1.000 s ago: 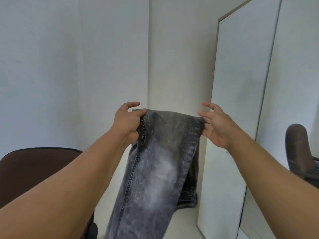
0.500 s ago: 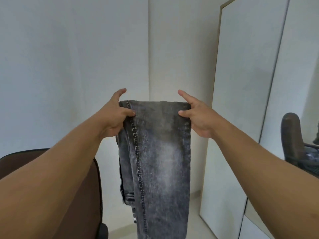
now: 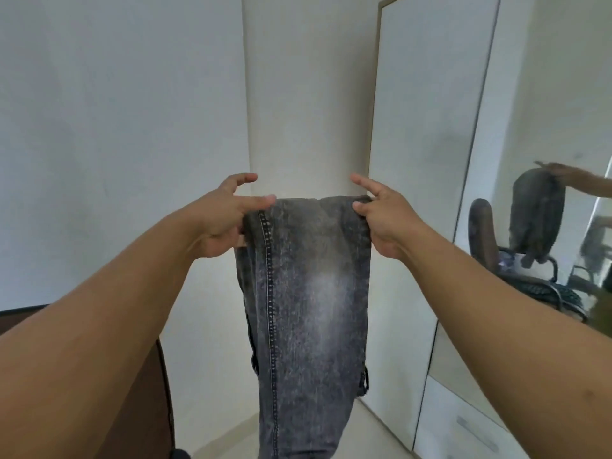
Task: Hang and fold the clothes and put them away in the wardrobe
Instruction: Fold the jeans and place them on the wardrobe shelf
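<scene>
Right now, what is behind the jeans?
A white wall and a strip of floor show around the jeans. What lies directly behind them is covered.

Soft, even daylight fills my view, with no hard shadows or glare. The wide lens bows the wall lines toward the edges. My forearms at 7 and 5 o'clock look stretched, and fine detail is slightly smeared throughout.

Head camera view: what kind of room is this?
Probably a bedroom or dressing corner: a tall wardrobe door beside a full-length mirror, a brown chair, and grey jeans held up by both hands.
</scene>
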